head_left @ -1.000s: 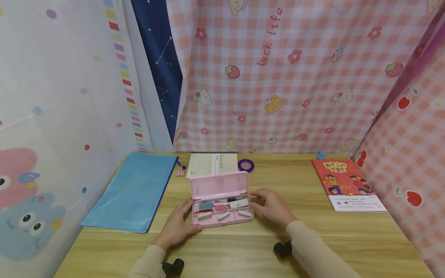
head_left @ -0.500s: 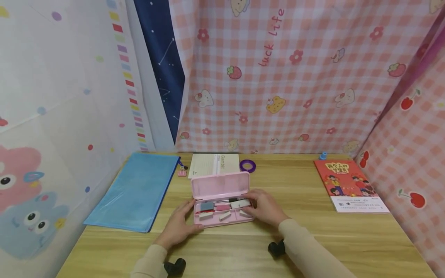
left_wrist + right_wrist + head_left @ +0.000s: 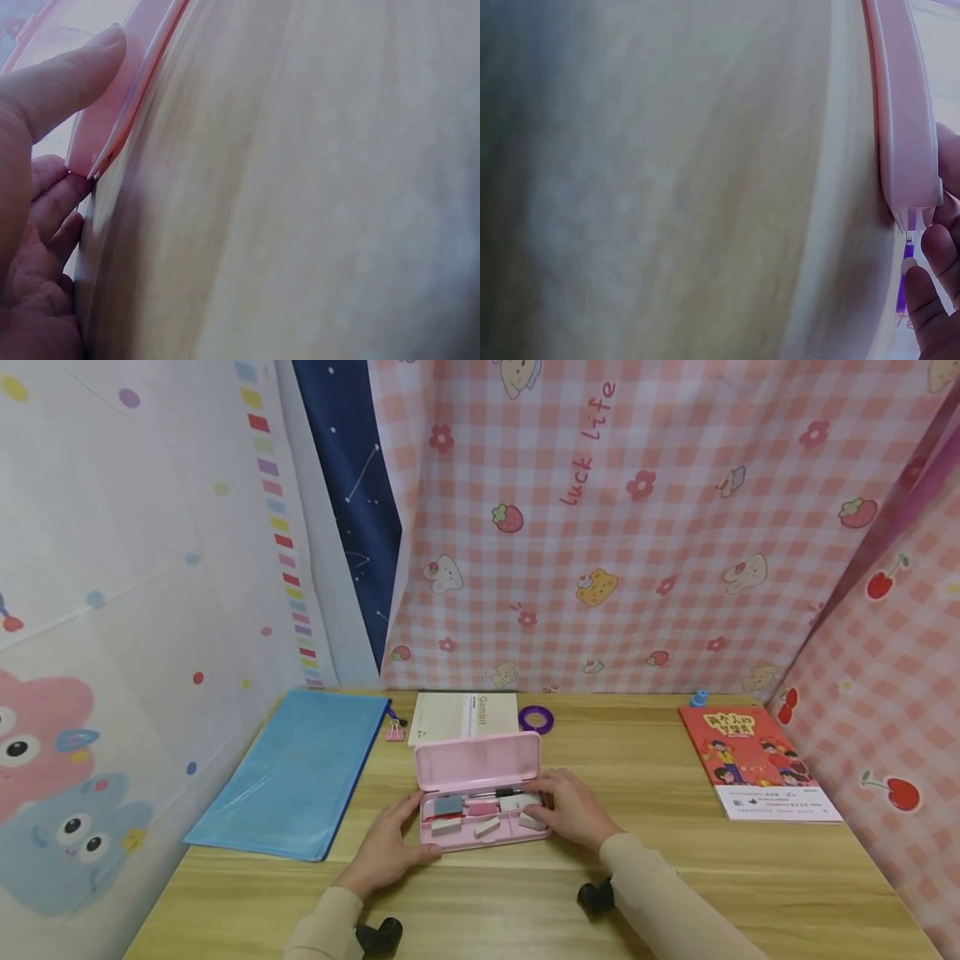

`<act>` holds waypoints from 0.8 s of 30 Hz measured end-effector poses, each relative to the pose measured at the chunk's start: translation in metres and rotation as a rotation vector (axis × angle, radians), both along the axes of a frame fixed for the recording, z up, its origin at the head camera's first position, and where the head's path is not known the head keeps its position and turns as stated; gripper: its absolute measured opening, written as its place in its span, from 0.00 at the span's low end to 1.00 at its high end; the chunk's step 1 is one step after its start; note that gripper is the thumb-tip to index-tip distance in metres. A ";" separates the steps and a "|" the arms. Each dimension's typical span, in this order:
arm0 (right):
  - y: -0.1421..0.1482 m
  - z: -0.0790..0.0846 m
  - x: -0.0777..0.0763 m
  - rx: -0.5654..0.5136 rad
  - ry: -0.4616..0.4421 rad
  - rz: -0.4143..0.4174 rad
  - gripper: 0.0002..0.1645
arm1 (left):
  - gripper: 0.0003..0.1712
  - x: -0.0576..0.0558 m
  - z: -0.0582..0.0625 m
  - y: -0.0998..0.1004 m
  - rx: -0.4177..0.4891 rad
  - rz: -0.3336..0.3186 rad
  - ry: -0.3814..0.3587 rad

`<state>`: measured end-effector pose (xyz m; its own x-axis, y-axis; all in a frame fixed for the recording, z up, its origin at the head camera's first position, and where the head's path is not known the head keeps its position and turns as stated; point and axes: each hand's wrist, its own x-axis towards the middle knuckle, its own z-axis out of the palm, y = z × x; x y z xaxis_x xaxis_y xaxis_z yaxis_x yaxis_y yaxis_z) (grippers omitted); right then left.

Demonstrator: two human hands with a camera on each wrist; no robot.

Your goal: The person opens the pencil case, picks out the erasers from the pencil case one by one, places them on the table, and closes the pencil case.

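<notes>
A pink pencil case [image 3: 483, 837] lies on the table with its lid [image 3: 477, 760] up. Inside are pens [image 3: 495, 792], a grey-blue block [image 3: 448, 805], a pink block [image 3: 477, 810], a white block [image 3: 510, 802] and small white pieces [image 3: 487, 827]. My left hand [image 3: 386, 852] holds the case's left end, thumb at its front edge; the left wrist view shows fingers round the corner. My right hand [image 3: 573, 810] reaches over the right end, thumb and index finger about the white block's right end, which they hide. Other right fingers [image 3: 924, 304] are beside the case's end.
Behind the case are a Gambit notebook [image 3: 442, 714], a purple tape roll [image 3: 536, 720] and a pink binder clip [image 3: 394, 733]. A blue folder [image 3: 300, 772] lies left; a red book [image 3: 750, 752] and small blue object [image 3: 699, 698] are at right.
My right hand has come left from beside the case to over its right end, then stayed nearly still. My left hand keeps its place on the case. The head view has shifted slightly.
</notes>
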<state>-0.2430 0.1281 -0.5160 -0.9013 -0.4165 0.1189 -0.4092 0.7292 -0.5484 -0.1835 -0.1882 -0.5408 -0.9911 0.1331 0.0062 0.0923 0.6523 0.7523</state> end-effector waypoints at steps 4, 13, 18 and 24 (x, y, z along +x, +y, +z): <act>0.001 -0.005 0.000 0.010 0.053 0.017 0.18 | 0.57 0.000 0.000 0.000 0.003 -0.002 -0.002; 0.004 0.002 0.003 0.008 0.136 0.043 0.17 | 0.57 0.000 0.000 0.001 -0.002 0.002 -0.013; 0.023 0.007 0.004 -0.095 0.105 0.027 0.14 | 0.58 -0.001 0.000 0.002 0.007 -0.002 -0.017; 0.066 0.004 0.000 -0.174 0.099 -0.065 0.13 | 0.58 0.001 0.002 0.001 -0.002 -0.001 -0.007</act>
<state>-0.2432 0.1938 -0.5121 -0.9060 -0.3228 0.2737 -0.4225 0.6537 -0.6278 -0.1830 -0.1875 -0.5392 -0.9910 0.1338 -0.0011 0.0874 0.6535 0.7519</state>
